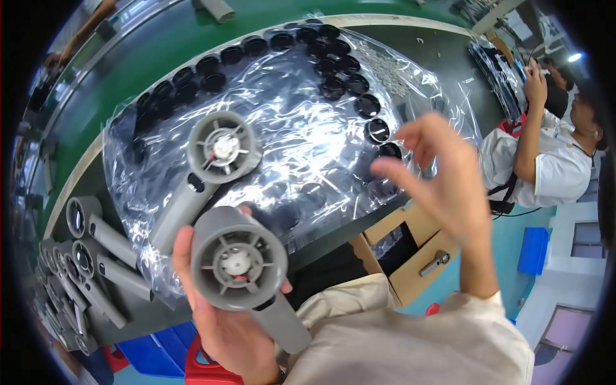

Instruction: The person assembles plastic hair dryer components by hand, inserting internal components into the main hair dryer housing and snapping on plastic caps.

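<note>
My left hand [224,327] is closed around the round head of a grey hair dryer [212,224], its handle slanting down toward my body. The open end faces up, baring spokes and a small white motor. A second grey hair dryer [173,212] lies on the clear plastic sheeting [289,147] just beyond it. My right hand [443,173], slightly blurred, is raised over the right side of the sheeting with thumb and fingers apart and nothing seen between them. Close to its fingertips, black round caps [367,105] form a curved row; one cap [378,131] shows a white glint.
Several more grey hair dryers [106,308] lie at the table's left end. Small pale parts [385,70] are spread at the far right. An open cardboard box [410,282] stands below the table's near edge. Another person [552,160] sits at the right.
</note>
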A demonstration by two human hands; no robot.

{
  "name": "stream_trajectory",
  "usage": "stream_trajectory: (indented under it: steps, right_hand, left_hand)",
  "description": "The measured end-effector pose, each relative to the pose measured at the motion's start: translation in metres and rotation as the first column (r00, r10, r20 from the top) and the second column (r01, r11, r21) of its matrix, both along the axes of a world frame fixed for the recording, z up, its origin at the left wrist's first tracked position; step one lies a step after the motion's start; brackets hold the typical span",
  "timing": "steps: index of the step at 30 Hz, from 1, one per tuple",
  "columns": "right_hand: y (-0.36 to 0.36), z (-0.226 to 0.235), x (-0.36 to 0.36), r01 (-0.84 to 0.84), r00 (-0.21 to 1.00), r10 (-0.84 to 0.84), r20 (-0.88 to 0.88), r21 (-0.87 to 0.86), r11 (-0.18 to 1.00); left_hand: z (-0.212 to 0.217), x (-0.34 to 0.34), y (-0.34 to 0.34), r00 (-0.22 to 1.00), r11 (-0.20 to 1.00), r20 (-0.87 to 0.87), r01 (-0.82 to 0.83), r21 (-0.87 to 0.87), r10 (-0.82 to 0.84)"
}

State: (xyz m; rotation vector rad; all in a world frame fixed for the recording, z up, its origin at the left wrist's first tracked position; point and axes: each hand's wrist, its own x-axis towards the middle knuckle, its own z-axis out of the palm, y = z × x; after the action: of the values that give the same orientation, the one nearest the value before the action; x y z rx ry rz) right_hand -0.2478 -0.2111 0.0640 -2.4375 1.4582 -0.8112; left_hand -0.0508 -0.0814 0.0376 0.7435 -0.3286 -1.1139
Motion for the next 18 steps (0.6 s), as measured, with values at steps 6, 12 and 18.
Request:
stream_trajectory:
  steps: [6,12,18]
  right_hand:
    - [0.004,-0.034,-0.012,0.234,0.959,-0.244,0.144,0.084,0.969]
    - [-0.004,-0.015,-0.036,-0.108,0.814,-0.264,0.517,0.581,0.807]
    - [0.005,0.001,-0.039,0.015,0.755,-0.262,0.601,0.383,0.924]
  left_hand:
    - [-0.004,-0.023,-0.037,0.971,0.976,0.128,0.187,0.11,-0.201]
    - [-0.007,-0.024,-0.04,0.982,0.985,0.097,0.157,0.078,-0.164]
    - [-0.009,-0.015,-0.035,0.969,0.973,0.093,0.224,0.064,-0.229]
